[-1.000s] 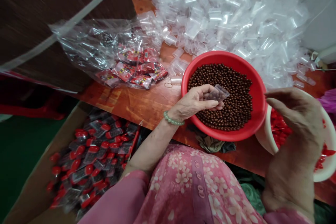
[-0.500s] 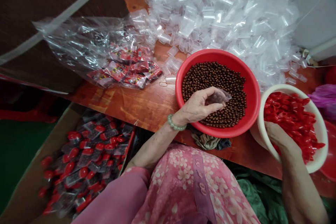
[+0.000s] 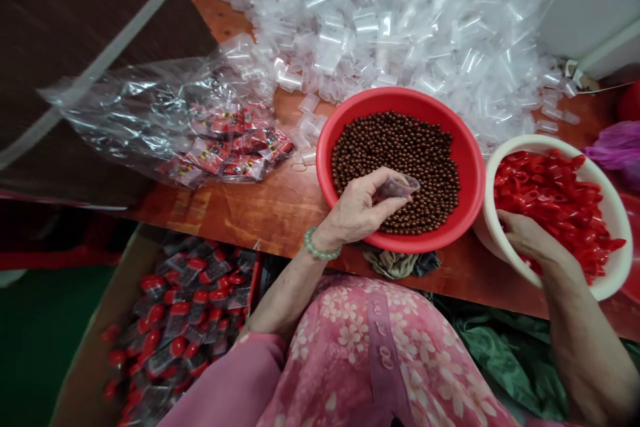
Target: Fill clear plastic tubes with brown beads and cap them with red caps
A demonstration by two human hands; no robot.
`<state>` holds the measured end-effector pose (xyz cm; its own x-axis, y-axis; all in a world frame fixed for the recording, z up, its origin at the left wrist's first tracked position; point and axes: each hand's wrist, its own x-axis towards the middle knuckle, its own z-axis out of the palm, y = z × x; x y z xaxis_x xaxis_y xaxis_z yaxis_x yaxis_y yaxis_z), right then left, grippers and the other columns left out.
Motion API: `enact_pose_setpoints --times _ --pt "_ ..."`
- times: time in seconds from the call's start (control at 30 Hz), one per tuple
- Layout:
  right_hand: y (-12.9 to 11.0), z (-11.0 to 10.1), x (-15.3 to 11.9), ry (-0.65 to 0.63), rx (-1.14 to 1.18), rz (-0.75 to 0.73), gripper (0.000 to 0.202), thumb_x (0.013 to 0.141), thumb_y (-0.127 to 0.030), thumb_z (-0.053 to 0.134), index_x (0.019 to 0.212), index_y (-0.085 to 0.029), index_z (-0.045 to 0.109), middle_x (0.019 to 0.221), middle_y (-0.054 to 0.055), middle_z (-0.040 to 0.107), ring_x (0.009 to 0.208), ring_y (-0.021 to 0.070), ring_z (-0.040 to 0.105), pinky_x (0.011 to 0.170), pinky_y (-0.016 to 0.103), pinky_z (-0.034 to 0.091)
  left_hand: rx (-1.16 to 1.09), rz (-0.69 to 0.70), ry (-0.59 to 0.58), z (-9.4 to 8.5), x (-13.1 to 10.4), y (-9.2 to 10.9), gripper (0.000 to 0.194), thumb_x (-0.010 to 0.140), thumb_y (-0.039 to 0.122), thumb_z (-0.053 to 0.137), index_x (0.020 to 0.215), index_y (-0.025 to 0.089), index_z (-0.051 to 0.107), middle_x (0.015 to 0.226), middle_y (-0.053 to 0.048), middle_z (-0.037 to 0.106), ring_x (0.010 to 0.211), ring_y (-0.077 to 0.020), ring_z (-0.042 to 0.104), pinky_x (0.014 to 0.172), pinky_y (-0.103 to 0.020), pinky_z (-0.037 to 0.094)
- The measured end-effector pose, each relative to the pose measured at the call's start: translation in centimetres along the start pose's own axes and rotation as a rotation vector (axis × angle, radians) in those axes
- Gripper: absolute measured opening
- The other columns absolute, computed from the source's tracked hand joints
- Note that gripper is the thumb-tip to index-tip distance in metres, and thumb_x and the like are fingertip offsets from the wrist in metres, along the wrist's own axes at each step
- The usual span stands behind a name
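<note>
My left hand (image 3: 357,207), a beaded bracelet (image 3: 320,247) at its wrist, pinches a small clear plastic container (image 3: 400,185) with its mouth facing right. It hovers over a red basin (image 3: 327,170) filled with small round brown balls (image 3: 395,140). To the right, my right hand (image 3: 525,235) reaches into a white bucket (image 3: 493,213) of shiny red plastic caps (image 3: 555,197). Its fingertips are hidden by the bucket rim and the caps, so I cannot see whether it holds one.
Clear plastic containers (image 3: 380,33) are heaped at the back. On the left of the wooden table (image 3: 200,210) lies a clear bag (image 3: 135,120) with red packets (image 3: 235,147). Below it, a cardboard box (image 3: 95,347) holds red-capped containers (image 3: 173,320). A crumpled cloth (image 3: 393,263) lies by the basin.
The view has shifted slightly. My left hand still holds the clear container above the balls, and my right hand remains in the bucket, slightly higher against its near-left rim.
</note>
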<state>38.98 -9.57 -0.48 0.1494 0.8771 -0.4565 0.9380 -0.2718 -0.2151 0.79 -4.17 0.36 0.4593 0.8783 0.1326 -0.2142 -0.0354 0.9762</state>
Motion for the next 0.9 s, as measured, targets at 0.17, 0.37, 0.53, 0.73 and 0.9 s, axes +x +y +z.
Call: enact_pose_setpoints --times 0.17,0.37,0.53,0.73,0.9 --pt "2.2 -2.2 -1.3 0.164 0.017 0.059 0.025 0.082 -0.039 0.067 0.102 -0.024 0.071 0.104 0.013 0.076 0.091 0.0296 0.071 0.083 0.04 0.053 -0.08 -0.048 0.007 0.3 -0.1 0.1 0.017 0.087 0.026 0.072 0.1 0.016 0.066 0.096 -0.005 0.073 0.09 -0.0129 0.069 0.089 -0.027 0.054" --pt "0.0 -3.7 -4.6 0.578 0.378 0.147 0.036 0.076 -0.038 0.077 0.111 -0.026 0.075 0.081 0.007 0.069 0.067 0.0227 0.061 0.073 0.045 0.051 -0.203 -0.141 -0.006 1.4 0.0 -0.5 0.027 0.081 0.031 0.079 0.098 0.017 0.063 0.091 -0.003 0.07 0.086 -0.0125 0.068 0.085 -0.027 0.056" --pt "-9.4 -1.7 -4.6 0.518 0.881 -0.328 0.035 0.078 -0.033 0.085 0.112 -0.029 0.078 0.101 0.005 0.074 0.087 0.0193 0.069 0.088 0.037 0.056 -0.178 -0.171 0.034 1.5 0.1 -0.6 0.034 0.077 0.035 0.084 0.094 0.018 0.06 0.082 0.002 0.062 0.075 -0.009 0.062 0.074 -0.022 0.054" --pt "-17.6 0.3 -2.5 0.218 0.941 -0.655 0.029 0.087 -0.04 0.078 0.112 -0.026 0.074 0.1 0.002 0.074 0.091 0.0165 0.071 0.082 0.029 0.061 -0.224 -0.117 0.161 1.0 -0.1 -0.8 0.034 0.074 0.033 0.087 0.088 0.018 0.06 0.091 0.002 0.065 0.075 -0.0066 0.059 0.073 -0.02 0.05" --pt "-19.1 1.5 -2.1 0.191 0.921 -0.649 0.036 0.084 -0.044 0.081 0.113 -0.024 0.069 0.096 0.002 0.072 0.089 0.0155 0.07 0.08 0.028 0.061 -0.214 -0.146 0.239 0.9 -0.1 -0.9 0.038 0.07 0.035 0.09 0.084 0.019 0.058 0.072 0.006 0.054 0.064 -0.0059 0.048 0.061 -0.019 0.04"
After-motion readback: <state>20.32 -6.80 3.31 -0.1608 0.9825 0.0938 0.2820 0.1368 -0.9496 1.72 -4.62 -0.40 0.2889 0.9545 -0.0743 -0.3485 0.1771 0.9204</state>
